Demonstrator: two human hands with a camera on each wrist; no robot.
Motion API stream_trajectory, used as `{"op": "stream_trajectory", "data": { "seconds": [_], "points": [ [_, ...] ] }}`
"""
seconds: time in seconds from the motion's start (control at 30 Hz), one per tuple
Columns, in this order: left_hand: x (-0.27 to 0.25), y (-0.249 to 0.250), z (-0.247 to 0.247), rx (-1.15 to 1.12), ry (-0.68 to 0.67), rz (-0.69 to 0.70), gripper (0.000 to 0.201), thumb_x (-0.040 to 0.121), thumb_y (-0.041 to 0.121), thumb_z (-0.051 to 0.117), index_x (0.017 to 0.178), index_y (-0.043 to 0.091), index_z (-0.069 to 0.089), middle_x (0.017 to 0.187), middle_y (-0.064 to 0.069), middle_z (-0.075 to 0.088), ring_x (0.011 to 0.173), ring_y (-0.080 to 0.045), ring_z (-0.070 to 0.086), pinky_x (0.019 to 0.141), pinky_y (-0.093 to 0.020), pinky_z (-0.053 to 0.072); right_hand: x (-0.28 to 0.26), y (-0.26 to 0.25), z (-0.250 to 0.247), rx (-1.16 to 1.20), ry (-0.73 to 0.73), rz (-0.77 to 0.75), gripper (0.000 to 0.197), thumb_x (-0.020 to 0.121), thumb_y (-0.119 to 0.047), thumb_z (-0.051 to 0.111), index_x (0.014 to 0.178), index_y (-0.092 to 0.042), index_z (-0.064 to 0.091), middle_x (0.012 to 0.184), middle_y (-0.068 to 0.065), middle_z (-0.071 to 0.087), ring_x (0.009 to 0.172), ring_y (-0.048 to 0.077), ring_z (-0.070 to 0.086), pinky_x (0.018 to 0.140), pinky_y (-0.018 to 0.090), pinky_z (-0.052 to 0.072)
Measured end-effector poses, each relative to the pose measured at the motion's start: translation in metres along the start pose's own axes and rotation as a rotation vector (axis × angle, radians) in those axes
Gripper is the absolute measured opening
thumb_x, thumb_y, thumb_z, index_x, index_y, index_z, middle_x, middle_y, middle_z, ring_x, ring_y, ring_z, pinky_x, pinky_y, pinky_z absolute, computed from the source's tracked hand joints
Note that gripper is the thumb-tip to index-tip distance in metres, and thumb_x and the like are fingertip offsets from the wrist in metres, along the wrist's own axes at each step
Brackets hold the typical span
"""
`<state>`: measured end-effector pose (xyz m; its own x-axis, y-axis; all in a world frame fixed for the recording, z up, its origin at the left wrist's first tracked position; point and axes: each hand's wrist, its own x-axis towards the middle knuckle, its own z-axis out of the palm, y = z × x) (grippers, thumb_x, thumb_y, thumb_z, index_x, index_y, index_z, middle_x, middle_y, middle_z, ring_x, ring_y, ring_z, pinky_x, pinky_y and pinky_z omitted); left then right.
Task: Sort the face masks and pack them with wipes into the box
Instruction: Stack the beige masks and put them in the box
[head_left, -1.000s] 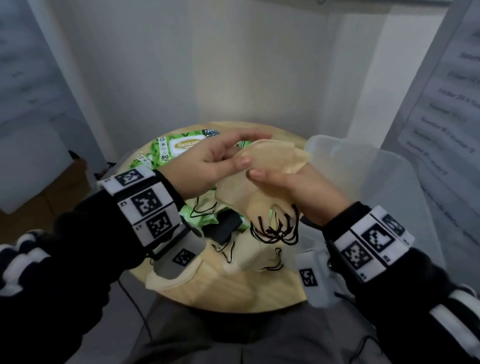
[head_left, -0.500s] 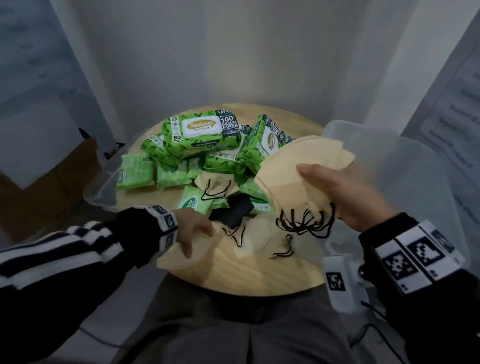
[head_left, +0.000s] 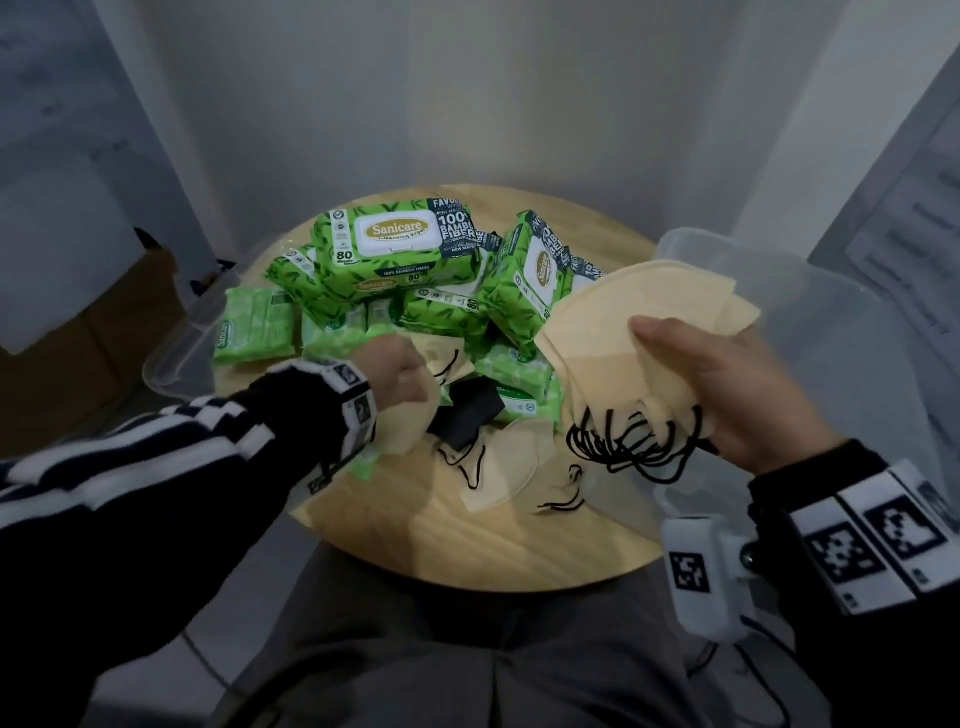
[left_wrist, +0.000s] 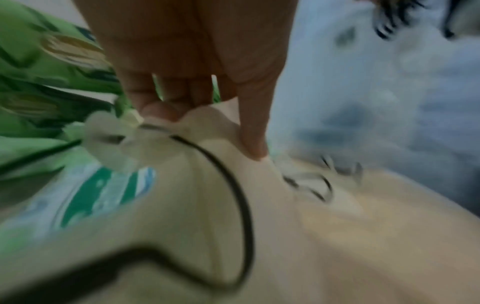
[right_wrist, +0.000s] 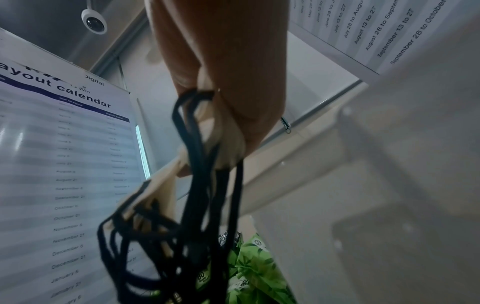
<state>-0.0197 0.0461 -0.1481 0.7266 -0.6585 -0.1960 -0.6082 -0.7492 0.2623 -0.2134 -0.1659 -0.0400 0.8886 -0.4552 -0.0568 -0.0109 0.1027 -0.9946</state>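
Table (head_left: 483, 540), round and wooden, is carrying the whole job, and the rest is sitting around it by reach. At three o'clock the clear box (head_left: 831, 332) is waiting open beside the table edge, close to the right hand, presumably so that sorted goods can be dropped straight in; I cannot see anything inside it yet. From ten to one o'clock the green wipes (head_left: 395, 244) are lying heaped, large packs on top and small ones at nine, likely pushed back to leave working room in front.

Right hand (head_left: 727, 384) is gripping a stack (head_left: 618, 332) of beige masks, thumb on top and fingers beneath, lifted off the table at about two to three o'clock. The black ear loops (head_left: 623, 441) are dangling in a tangle below the palm, which suggests the hand is serving as the collecting point for one colour.

Left hand (head_left: 400, 379), near the centre, is curling its fingers (left_wrist: 252, 131) onto a loose beige mask (left_wrist: 207, 205) and pinching its edge, probably to add it to the stack. A black mask (head_left: 467, 415) is lying just beside it, half under the wipes, and two more beige masks (head_left: 504, 467) are resting at six o'clock, still unsorted.

Sorting seems partly done; packing is not yet begun.
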Motion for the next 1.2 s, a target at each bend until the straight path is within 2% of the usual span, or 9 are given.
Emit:
{"op": "stream_trajectory", "data": {
  "seconds": [0.13,0.23,0.37,0.53,0.7,0.9,1.0,1.1,1.2],
  "points": [
    [0.027,-0.003,0.004,0.101,-0.085,-0.081,0.050,0.090,0.027,0.060,0.133,0.005,0.047,0.142,-0.009,0.041,0.130,-0.026,0.038,0.104,-0.034,0.034,0.003,0.001,-0.005,0.034,0.073,-0.013,0.023,0.087,-0.004,0.058,0.109,-0.006,0.063,0.094,0.008,0.071,0.081,0.019,0.070,0.061,0.029,0.055],
    [0.029,0.001,0.019,0.052,-0.073,-0.112,0.035,0.092,0.024,0.056,0.119,0.004,0.051,0.127,-0.014,0.053,0.116,-0.029,0.050,0.088,-0.033,0.040,0.004,0.002,-0.011,0.061,0.112,-0.017,0.017,0.088,-0.003,0.057,0.104,-0.006,0.063,0.086,0.006,0.070,0.074,0.017,0.070,0.059,0.028,0.055],
    [0.028,0.006,0.020,-0.028,0.036,-0.084,0.014,0.087,0.006,0.055,0.085,0.008,0.042,0.090,-0.017,0.054,0.088,-0.030,0.054,0.066,-0.028,0.030,0.006,0.005,-0.015,0.095,0.128,-0.020,0.025,0.089,-0.003,0.055,0.114,-0.002,0.059,0.093,0.008,0.069,0.077,0.016,0.070,0.060,0.028,0.056],
    [0.026,0.013,-0.026,-0.200,0.162,-0.118,0.010,0.085,0.003,0.061,0.094,0.008,0.061,0.102,-0.010,0.063,0.089,-0.022,0.055,0.073,-0.025,0.038,0.011,0.008,-0.026,0.173,0.185,0.011,0.041,0.090,-0.009,0.056,0.129,0.002,0.051,0.116,0.019,0.064,0.099,0.028,0.066,0.069,0.033,0.057],
    [0.008,0.020,-0.099,-0.150,0.241,-0.088,0.036,0.085,0.015,0.065,0.121,0.017,0.059,0.124,-0.011,0.057,0.111,-0.028,0.053,0.087,-0.030,0.039,0.009,0.004,-0.030,0.246,0.243,-0.019,0.040,0.094,-0.021,0.053,0.130,-0.005,0.052,0.122,0.015,0.063,0.108,0.028,0.064,0.077,0.037,0.058],
    [-0.034,0.056,-0.170,-0.185,0.236,0.035,0.029,0.084,0.022,0.067,0.112,0.016,0.066,0.097,-0.003,0.066,0.088,-0.019,0.058,0.071,-0.024,0.040,0.005,0.003,-0.025,0.261,0.217,-0.013,0.034,0.095,-0.013,0.049,0.128,-0.005,0.052,0.116,0.014,0.065,0.095,0.022,0.068,0.066,0.031,0.059],
    [-0.053,0.076,-0.192,-0.422,0.206,0.146,0.017,0.082,0.019,0.069,0.099,0.022,0.070,0.085,0.003,0.071,0.079,-0.014,0.065,0.073,-0.026,0.051,0.002,0.001,-0.018,0.263,0.208,-0.029,0.021,0.096,-0.007,0.047,0.114,-0.010,0.058,0.105,0.009,0.067,0.084,0.016,0.069,0.070,0.031,0.058],
    [-0.065,0.095,-0.209,-0.627,0.186,0.233,0.015,0.082,0.010,0.068,0.094,0.018,0.069,0.071,0.009,0.071,0.064,-0.003,0.065,0.060,-0.018,0.055,-0.002,0.000,-0.011,0.249,0.175,0.007,0.017,0.097,-0.007,0.046,0.107,-0.011,0.060,0.092,0.005,0.071,0.076,0.014,0.070,0.067,0.031,0.058],
    [-0.071,0.113,-0.224,-0.756,0.232,0.303,0.021,0.081,0.006,0.067,0.102,0.007,0.067,0.083,-0.001,0.070,0.071,-0.009,0.065,0.065,-0.021,0.056,-0.008,0.001,-0.006,0.221,0.131,0.102,0.019,0.097,-0.009,0.045,0.110,-0.006,0.060,0.081,0.004,0.073,0.068,0.015,0.071,0.056,0.027,0.057]
  ]
}}
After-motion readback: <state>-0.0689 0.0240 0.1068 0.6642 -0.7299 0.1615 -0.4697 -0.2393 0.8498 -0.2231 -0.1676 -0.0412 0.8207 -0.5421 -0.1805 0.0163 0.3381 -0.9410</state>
